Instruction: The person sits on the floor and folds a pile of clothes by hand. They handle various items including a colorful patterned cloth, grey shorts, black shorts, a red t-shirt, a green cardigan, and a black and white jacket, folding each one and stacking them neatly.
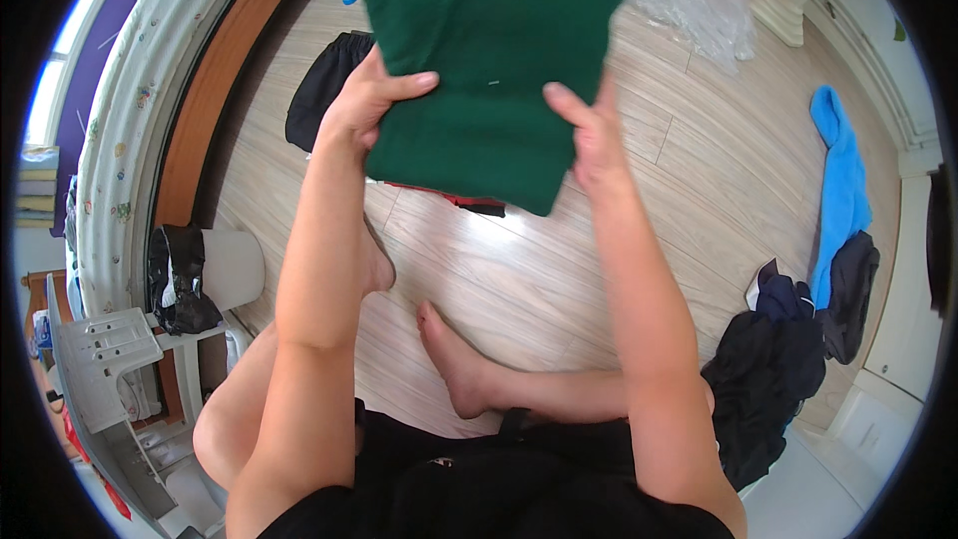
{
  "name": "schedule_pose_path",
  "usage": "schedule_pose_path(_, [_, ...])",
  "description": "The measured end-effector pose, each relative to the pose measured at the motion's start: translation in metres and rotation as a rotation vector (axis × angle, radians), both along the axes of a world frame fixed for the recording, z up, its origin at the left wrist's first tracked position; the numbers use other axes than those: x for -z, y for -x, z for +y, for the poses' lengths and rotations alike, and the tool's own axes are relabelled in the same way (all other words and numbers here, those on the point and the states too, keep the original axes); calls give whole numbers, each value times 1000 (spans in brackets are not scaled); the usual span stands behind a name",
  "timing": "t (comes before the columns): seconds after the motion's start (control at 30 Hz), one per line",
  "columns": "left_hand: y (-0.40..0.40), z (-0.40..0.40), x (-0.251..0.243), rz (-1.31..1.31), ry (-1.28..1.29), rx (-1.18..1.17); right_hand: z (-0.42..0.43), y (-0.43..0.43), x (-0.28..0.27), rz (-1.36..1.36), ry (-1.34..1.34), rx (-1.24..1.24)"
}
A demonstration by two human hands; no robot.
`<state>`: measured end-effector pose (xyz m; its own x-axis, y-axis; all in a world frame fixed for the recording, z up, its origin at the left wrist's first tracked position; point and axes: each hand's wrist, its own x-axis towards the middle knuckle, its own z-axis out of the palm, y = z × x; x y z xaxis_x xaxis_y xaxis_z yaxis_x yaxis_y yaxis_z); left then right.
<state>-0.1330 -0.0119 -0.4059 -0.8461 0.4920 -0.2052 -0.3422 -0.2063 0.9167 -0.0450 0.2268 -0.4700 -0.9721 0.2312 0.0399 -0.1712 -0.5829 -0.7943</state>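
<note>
A folded dark green cloth garment [486, 37] is held up over the floor between my two hands. My left hand [367, 97] grips its left edge, thumb on the face turned toward me and fingers behind. On the right edge my right hand [595, 123] has the same kind of hold. A small pale mark shows near the middle of the green cloth, and a white edge runs along its far side. Below it, a red and black cloth [468, 202] peeks out, mostly hidden. Black folded fabric with a gathered waistband [325, 90] lies on the floor beyond my left hand.
Right of me lie a heap of dark clothes [771, 359], a blue fleece piece [838, 165] and dark grey cloth [853, 292]. Clear plastic wrapping [696, 0] is at the far right. A white bin [233, 266] with a black bag stands left, near a bed edge [217, 90].
</note>
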Motion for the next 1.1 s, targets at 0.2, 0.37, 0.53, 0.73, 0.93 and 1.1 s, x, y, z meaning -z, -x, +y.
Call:
schedule_pose_path(0.2, [10,-40,98,232,1055,-158,-67,30,67,-479,-179,-55])
schedule_pose_path(0.37, [11,-19,132,1218,1243,-456,-67,33,101,-470,-177,-7])
schedule_pose_path(0.53, [33,2,173,971,1433,-184,-71,29,95,-415,-361,10])
schedule_pose_path(0.73, [60,-19,207,1149,1426,-160,-19,-67,74,-434,-865,-151])
schedule_pose_path(0.93, [39,0,185,1073,1728,-127,145,-279,31,-871,-1547,209])
schedule_pose_path(1.1, [-11,45,139,1183,1665,-60,235,-436,2,-1711,-1659,327])
